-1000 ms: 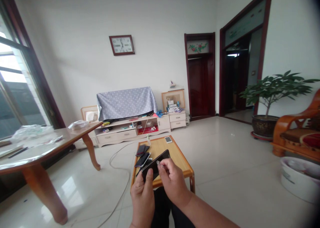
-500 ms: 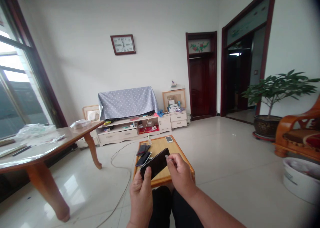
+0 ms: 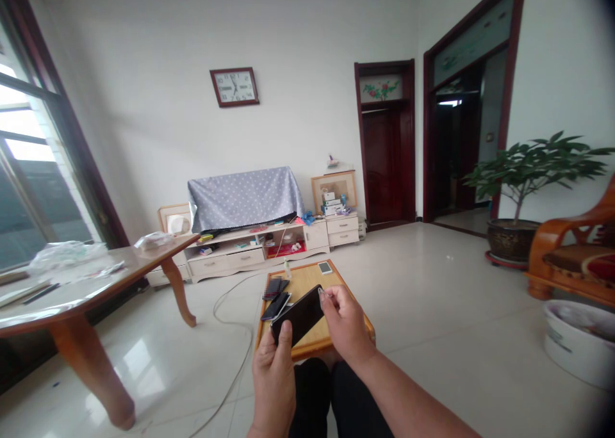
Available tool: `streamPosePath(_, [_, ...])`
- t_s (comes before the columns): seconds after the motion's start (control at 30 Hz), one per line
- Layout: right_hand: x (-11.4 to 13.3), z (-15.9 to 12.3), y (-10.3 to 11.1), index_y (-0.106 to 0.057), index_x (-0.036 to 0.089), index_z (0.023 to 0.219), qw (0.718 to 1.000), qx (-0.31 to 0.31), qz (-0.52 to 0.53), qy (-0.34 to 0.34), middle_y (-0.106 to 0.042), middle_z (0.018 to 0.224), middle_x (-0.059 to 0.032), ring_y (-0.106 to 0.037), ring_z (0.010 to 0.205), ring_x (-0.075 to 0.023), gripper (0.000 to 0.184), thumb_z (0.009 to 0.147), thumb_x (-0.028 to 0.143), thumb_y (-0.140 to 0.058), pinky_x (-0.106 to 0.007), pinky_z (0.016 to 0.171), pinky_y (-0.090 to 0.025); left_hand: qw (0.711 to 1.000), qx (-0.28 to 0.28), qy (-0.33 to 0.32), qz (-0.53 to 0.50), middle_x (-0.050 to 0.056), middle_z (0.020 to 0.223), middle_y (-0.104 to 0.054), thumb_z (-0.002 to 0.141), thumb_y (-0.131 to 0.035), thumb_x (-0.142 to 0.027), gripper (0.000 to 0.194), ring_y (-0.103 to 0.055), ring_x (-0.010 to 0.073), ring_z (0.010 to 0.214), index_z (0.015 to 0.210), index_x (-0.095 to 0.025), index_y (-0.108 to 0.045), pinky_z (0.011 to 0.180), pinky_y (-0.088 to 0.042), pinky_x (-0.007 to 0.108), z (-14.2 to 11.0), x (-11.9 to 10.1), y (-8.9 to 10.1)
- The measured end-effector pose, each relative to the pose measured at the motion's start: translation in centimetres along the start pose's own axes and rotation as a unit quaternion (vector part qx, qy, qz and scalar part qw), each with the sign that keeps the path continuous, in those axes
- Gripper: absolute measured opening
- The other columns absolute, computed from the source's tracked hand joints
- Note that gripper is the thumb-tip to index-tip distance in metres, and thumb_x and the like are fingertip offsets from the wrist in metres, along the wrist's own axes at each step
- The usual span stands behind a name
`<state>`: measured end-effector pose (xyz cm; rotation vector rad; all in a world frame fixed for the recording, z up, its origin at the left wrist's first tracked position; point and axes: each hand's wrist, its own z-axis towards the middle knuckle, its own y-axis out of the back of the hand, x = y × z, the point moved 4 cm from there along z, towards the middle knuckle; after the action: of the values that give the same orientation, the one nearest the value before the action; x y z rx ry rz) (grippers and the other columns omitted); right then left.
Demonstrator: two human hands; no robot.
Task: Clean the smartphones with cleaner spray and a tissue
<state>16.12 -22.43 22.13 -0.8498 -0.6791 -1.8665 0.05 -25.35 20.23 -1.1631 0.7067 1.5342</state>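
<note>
My left hand (image 3: 275, 377) grips a black smartphone (image 3: 300, 316) by its lower left end, thumb on the front. The phone is held tilted above a small wooden table. At its upper right end, my right hand (image 3: 350, 329) pinches a tiny silvery piece (image 3: 321, 291) with a rounded end, which looks like a SIM eject pin. Fingers partly cover it, so I cannot tell whether its tip is in the phone. On the small table (image 3: 307, 278) behind lie dark phones (image 3: 275, 305) at the left and a white phone (image 3: 325, 268) at the far edge.
A small bottle (image 3: 287, 269) stands on the little table's far side. To the left is a larger table (image 3: 120, 265) with plastic bags, and a cable (image 3: 250, 335) runs over the floor. A white bucket (image 3: 571, 348) and a wooden armchair (image 3: 552, 246) are at the right.
My right hand has risen slightly, with the small silvery piece now at the phone's upper corner. The phone has shifted very little in my left hand.
</note>
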Motion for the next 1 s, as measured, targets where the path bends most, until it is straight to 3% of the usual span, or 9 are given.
streamPosePath(0.07, [0.5, -0.1, -0.2, -0.064, 0.022, 0.095, 1.000, 0.013, 0.004, 0.005, -0.069, 0.074, -0.0008, -0.063, 0.064, -0.0161, 0.020, 0.097, 0.040, -0.054, -0.024, 0.061, -0.045, 1.000, -0.002, 0.008, -0.005, 0.007, 0.123, -0.072, 0.088, -0.064, -0.052, 0.046, -0.063, 0.0263, 0.121, 0.122, -0.021, -0.068, 0.106, -0.046, 0.038, -0.1, 0.1, -0.2])
streamPosePath(0.2, [1.8, -1.4, -1.5, -0.065, 0.024, 0.097, 0.993, 0.105, 0.024, 0.041, -0.070, 0.077, 0.0000, -0.064, 0.066, -0.0155, 0.016, 0.097, 0.036, -0.055, -0.023, 0.062, -0.046, 1.000, 0.014, 0.016, 0.003, 0.009, 0.122, -0.072, 0.085, -0.066, -0.055, 0.045, -0.066, 0.0270, 0.114, 0.114, -0.020, -0.071, 0.101, -0.050, 0.038, -0.2, 0.0, -0.7])
streamPosePath(0.4, [1.2, 0.1, -0.7, -0.065, 0.022, 0.093, 0.999, 0.018, 0.030, -0.003, -0.069, 0.071, -0.0010, -0.063, 0.063, -0.0167, 0.022, 0.096, 0.041, -0.055, -0.025, 0.059, -0.046, 0.999, -0.010, 0.016, 0.048, 0.012, 0.128, -0.069, 0.091, -0.057, -0.058, 0.051, -0.060, 0.0285, 0.125, 0.123, -0.020, -0.068, 0.112, -0.043, 0.043, -0.3, 0.2, -0.2])
streamPosePath(0.5, [2.3, -0.7, -1.4, -0.066, 0.023, 0.095, 0.997, 0.061, 0.029, 0.029, -0.071, 0.076, -0.0011, -0.065, 0.066, -0.0164, 0.019, 0.096, 0.037, -0.054, -0.024, 0.062, -0.047, 0.995, -0.037, 0.038, 0.085, 0.011, 0.136, -0.064, 0.092, -0.054, -0.058, 0.052, -0.054, 0.0273, 0.133, 0.125, -0.020, -0.068, 0.118, -0.036, 0.043, -0.3, 0.7, 0.1])
streamPosePath(0.6, [3.2, -1.3, -2.0, -0.068, 0.024, 0.097, 0.991, 0.112, 0.038, 0.057, -0.073, 0.082, -0.0014, -0.067, 0.072, -0.0168, 0.017, 0.096, 0.035, -0.055, -0.025, 0.067, -0.049, 0.994, -0.027, 0.040, 0.099, 0.010, 0.139, -0.062, 0.093, -0.052, -0.058, 0.052, -0.051, 0.0263, 0.136, 0.124, -0.020, -0.068, 0.119, -0.034, 0.042, -0.2, 0.8, 0.2])
streamPosePath(0.8, [1.7, 0.4, -0.9, -0.066, 0.022, 0.092, 0.999, 0.016, 0.030, 0.000, -0.071, 0.077, -0.0024, -0.065, 0.067, -0.0174, 0.021, 0.096, 0.040, -0.056, -0.025, 0.063, -0.048, 0.993, -0.028, 0.022, 0.108, 0.009, 0.133, -0.067, 0.094, -0.051, -0.059, 0.052, -0.054, 0.0276, 0.133, 0.123, -0.021, -0.069, 0.118, -0.035, 0.044, -0.3, 0.5, 0.3])
streamPosePath(0.93, [2.3, -1.1, -1.8, -0.067, 0.024, 0.094, 0.994, 0.092, 0.026, 0.048, -0.072, 0.079, -0.0012, -0.066, 0.069, -0.0164, 0.017, 0.096, 0.036, -0.056, -0.024, 0.064, -0.047, 0.995, -0.018, -0.002, 0.096, 0.010, 0.128, -0.069, 0.093, -0.052, -0.059, 0.050, -0.060, 0.0261, 0.125, 0.117, -0.020, -0.070, 0.113, -0.041, 0.041, -0.1, 0.5, 0.1])
streamPosePath(1.0, [1.8, -1.2, -1.8, -0.066, 0.024, 0.094, 0.994, 0.095, 0.021, 0.045, -0.071, 0.077, -0.0008, -0.065, 0.068, -0.0166, 0.018, 0.096, 0.038, -0.056, -0.024, 0.063, -0.046, 0.995, -0.018, -0.010, 0.099, 0.010, 0.123, -0.071, 0.093, -0.052, -0.059, 0.049, -0.063, 0.0256, 0.118, 0.115, -0.020, -0.070, 0.108, -0.044, 0.039, 0.0, 0.4, 0.3])
